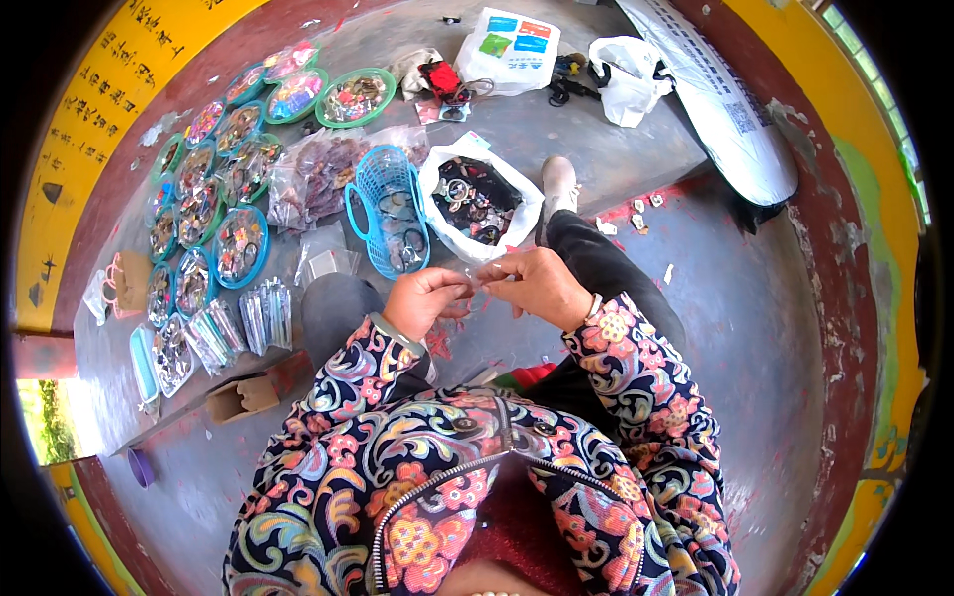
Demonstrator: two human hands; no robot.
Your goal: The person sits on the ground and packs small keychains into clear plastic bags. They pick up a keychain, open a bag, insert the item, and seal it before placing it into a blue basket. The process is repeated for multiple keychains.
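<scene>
Both hands meet over my lap, fingertips pinched close together. My left hand [427, 301], a bangle at its wrist, is closed around something small and pale that I cannot make out. Facing it, my right hand [542, 285] pinches at the same spot with thumb and forefinger. Just beyond the hands stands an open white plastic bag [527, 221] full of small dark and shiny trinkets. To its left, close to my left hand, is a blue plastic basket [370, 233] with a handle and a few items inside.
Several round baskets of small goods, such as a green-rimmed basket [389, 105], spread across the ledge at left. Bundles of thin packets [266, 318] lie nearer. A cardboard box [244, 399] sits at lower left. Farther off are a printed white bag [509, 74] and another white bag [626, 104].
</scene>
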